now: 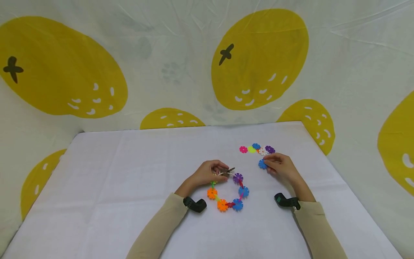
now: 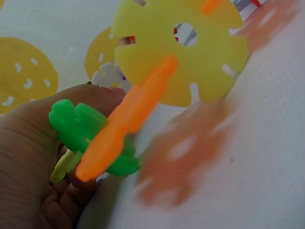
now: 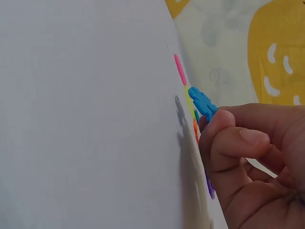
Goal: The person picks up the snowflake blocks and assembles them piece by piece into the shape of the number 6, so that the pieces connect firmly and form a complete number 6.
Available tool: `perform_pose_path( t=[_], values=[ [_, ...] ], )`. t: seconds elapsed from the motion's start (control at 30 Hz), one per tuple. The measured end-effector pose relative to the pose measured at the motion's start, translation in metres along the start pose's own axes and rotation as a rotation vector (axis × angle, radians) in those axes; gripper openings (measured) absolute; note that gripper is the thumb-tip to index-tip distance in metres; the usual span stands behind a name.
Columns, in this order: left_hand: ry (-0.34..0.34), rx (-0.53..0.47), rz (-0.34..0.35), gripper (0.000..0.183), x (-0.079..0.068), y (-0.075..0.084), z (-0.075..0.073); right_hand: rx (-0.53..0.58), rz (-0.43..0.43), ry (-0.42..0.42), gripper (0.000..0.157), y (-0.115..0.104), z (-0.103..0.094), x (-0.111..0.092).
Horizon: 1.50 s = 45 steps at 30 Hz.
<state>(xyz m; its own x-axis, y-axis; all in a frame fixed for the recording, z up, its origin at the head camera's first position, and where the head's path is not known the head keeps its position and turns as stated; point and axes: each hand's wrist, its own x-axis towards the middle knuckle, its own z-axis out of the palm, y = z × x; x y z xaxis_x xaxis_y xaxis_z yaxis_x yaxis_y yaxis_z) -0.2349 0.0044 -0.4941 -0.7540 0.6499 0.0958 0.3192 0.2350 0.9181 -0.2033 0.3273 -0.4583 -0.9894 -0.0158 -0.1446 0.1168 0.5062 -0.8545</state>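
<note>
A ring-shaped chain of slotted plastic snowflake discs [image 1: 237,205] lies on the white table, in orange, blue, purple, red and other colours. My left hand [image 1: 208,172] pinches it at its upper left, close to a brown disc [image 1: 230,170]; the fingers hide part of the chain there. A green disc [image 2: 71,126], an orange disc [image 2: 126,119] and a yellow disc [image 2: 209,62] show linked beside that hand in the left wrist view. To the right of the ring, my right hand [image 1: 283,167] pinches a single blue snowflake disc [image 1: 262,164] between thumb and fingers, over the table.
Beyond the right hand lies a loose row of discs: pink [image 1: 243,149], yellow-green [image 1: 251,149], blue [image 1: 256,146], white [image 1: 263,151] and purple [image 1: 270,149], some overlapping. The white-covered table [image 1: 97,180] ends at a curtain [image 1: 181,72] with large yellow fruit prints.
</note>
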Motion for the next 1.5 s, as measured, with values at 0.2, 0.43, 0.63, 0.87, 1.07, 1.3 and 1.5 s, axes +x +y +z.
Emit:
perform_pose_path(
  t=[0.2, 0.43, 0.63, 0.87, 1.07, 1.3, 1.5],
  values=[
    [0.000, 0.019, 0.007, 0.040, 0.000, -0.001, 0.000, 0.043, -0.054, -0.034, 0.034, -0.010, 0.012, 0.000],
    [-0.003, 0.028, 0.001, 0.040, 0.000, -0.001, 0.001, 0.172, -0.046, -0.061, 0.037, -0.019, 0.029, -0.001],
    [-0.013, 0.023, 0.016, 0.040, -0.002, 0.004, 0.000, 0.219, -0.008, -0.101, 0.035, -0.025, 0.047, -0.003],
    [-0.015, 0.047, 0.029, 0.041, 0.000, -0.001, 0.001, 0.288, 0.009, -0.144, 0.036, -0.023, 0.062, -0.002],
    [-0.016, 0.067, 0.023, 0.039, 0.000, 0.001, 0.000, 0.334, 0.026, -0.155, 0.032, -0.026, 0.070, -0.003],
    [-0.016, 0.045, 0.011, 0.040, -0.001, 0.003, 0.000, 0.338, 0.030, -0.149, 0.031, -0.027, 0.072, -0.003],
    [-0.017, 0.034, 0.044, 0.043, -0.001, 0.000, 0.001, 0.339, 0.048, -0.143, 0.031, -0.028, 0.074, -0.004]
  ],
)
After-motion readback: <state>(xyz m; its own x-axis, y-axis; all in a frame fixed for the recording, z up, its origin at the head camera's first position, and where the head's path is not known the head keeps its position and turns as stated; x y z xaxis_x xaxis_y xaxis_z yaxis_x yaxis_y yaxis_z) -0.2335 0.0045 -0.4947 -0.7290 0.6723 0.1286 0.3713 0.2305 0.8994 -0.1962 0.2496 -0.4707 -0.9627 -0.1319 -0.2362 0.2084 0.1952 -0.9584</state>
